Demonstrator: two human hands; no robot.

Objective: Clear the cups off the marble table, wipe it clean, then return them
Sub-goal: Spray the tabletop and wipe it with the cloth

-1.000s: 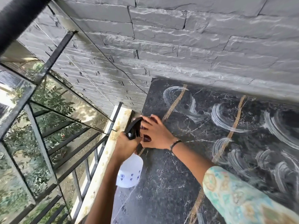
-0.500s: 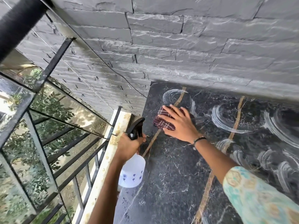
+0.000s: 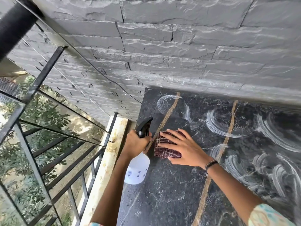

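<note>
The right hand [image 3: 184,149] lies spread flat on a plaid cloth [image 3: 164,148] on the marble table [image 3: 171,193] — the left hand [image 3: 135,144] grips a spray bottle [image 3: 137,170] bearing small blue marks, no legible writing.

Hidden and cut-off parts around the dark marble table [image 3: 171,193]

The table runs past the right and bottom edges; the flat right hand [image 3: 184,148] on it covers much of the folded maroon checked cloth [image 3: 164,150].

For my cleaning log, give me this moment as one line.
stage: wiping | right hand: flat on checked cloth on marble table | left hand: holds spray bottle | cups: none visible
</note>
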